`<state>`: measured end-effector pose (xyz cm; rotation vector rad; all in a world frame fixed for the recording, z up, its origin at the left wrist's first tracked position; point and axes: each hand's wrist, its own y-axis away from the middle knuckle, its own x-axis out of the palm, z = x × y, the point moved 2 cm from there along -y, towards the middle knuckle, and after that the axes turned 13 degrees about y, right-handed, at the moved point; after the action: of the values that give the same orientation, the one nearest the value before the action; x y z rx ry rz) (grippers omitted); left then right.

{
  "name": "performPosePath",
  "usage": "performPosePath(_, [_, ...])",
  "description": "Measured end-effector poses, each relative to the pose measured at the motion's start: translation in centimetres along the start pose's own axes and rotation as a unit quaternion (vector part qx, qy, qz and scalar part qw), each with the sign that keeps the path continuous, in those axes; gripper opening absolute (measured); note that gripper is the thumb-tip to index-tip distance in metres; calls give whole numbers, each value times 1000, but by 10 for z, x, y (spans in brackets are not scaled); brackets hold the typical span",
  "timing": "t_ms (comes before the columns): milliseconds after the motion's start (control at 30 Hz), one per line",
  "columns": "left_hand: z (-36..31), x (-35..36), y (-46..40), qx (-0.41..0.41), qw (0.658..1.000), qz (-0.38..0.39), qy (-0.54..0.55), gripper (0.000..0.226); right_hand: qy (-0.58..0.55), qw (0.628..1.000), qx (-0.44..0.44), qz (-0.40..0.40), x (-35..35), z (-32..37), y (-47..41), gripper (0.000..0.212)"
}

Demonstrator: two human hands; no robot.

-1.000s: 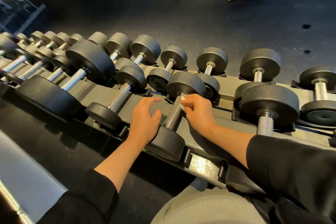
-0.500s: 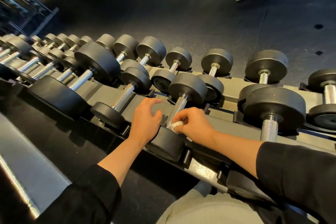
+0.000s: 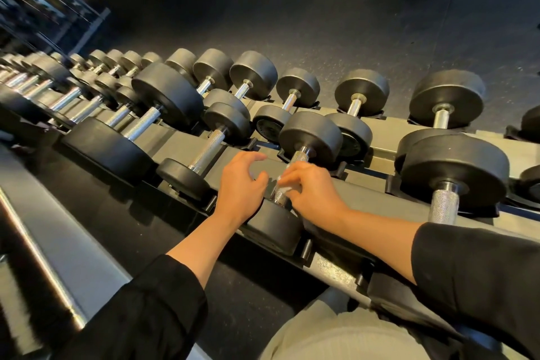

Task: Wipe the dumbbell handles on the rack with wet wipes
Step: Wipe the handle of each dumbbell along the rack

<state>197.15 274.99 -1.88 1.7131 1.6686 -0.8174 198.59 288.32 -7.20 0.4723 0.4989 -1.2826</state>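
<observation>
1. The right hand [image 3: 314,193] has its grip closed round a white wet wipe [image 3: 282,184], fingers curled over the knurled dumbbell handle [image 3: 292,172] with the wipe pressed against the metal; the left hand [image 3: 239,187] holds nothing, its grip loose and part-open, fingers bent in the air just left of the same handle, the heel of the hand near the dumbbell's near black head [image 3: 273,225].
2. That dumbbell lies on the near tier of the rack [image 3: 365,193], near the middle of the view; its far head [image 3: 311,133] sits just beyond the hands.
3. To the right on the same tier stands a larger dumbbell [image 3: 454,169]; to the left lies a smaller one [image 3: 207,149], then a much heavier one [image 3: 140,126]; a farther row of dumbbells runs behind them.
4. Both forearms come out of black sleeves [image 3: 479,278]; dark rubber floor [image 3: 321,23] lies beyond the rack.
</observation>
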Motion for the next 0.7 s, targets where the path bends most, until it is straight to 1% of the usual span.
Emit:
performPosePath(100, [0,0,1,-2,1000,-4,2,34,-27,998,-29,47,4,7,4,33])
performPosePath(233, [1,0,2,-15,1000,-5,14,35,-47,996,-31,66,4,3,3,30])
performPosePath(300, [1,0,2,-16,1000,-2,15,35,-45,998,-27,34,0,3,1,29])
performPosePath(400, [0,0,0,-16,1000,-2,16,34,-8,997,9,-77,-14,-6,-9,35])
performPosePath(433, [0,0,0,-17,1000,-4,15,34,13,996,24,-91,-17,-11,-14,38])
performPosePath(467, [1,1,0,-19,1000,-5,14,34,33,995,37,-85,-17,-15,-17,42])
performPosePath(533, [1,1,0,-22,1000,-7,15,34,59,996,52,-49,-8,-17,-20,46])
performPosePath(700, [0,1,1,-22,1000,-11,18,34,64,997,25,-17,0,-10,-16,45])
